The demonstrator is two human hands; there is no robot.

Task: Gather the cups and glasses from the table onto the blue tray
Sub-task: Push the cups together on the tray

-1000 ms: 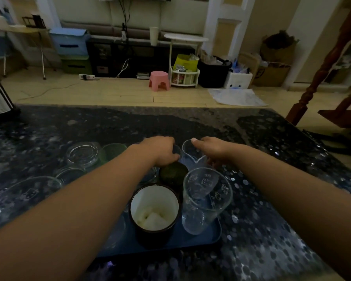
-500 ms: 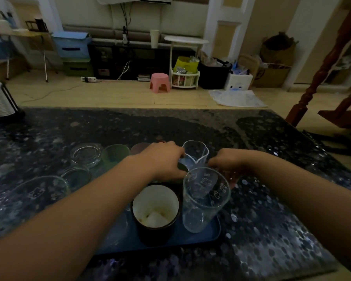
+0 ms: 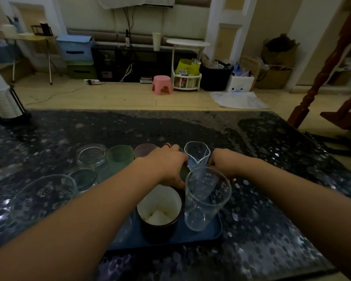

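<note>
The blue tray (image 3: 215, 234) lies on the dark speckled table in front of me. On it stand a dark mug with a white inside (image 3: 159, 211), a tall clear printed glass (image 3: 207, 199) and a small clear spouted glass (image 3: 197, 152). My left hand (image 3: 166, 167) is curled over a dark green cup (image 3: 184, 171) behind the mug. Just right of the spouted glass, my right hand (image 3: 223, 163) rests at the tray's right rim, its fingers hidden behind the tall glass. Left of the tray stand a green cup (image 3: 120, 157), a brownish cup (image 3: 145, 151), two low glasses (image 3: 91, 155) (image 3: 83, 177) and a big printed glass (image 3: 43, 197).
A stack of white paper cups in a black holder (image 3: 0, 94) stands at the table's far left corner. A wooden chair (image 3: 322, 78) is beyond the table's right side. The far half of the table (image 3: 170, 126) bears nothing.
My right hand has let go of the spouted glass and drawn back to its right, beside the tall glass. My left hand has settled lower over the dark green cup.
</note>
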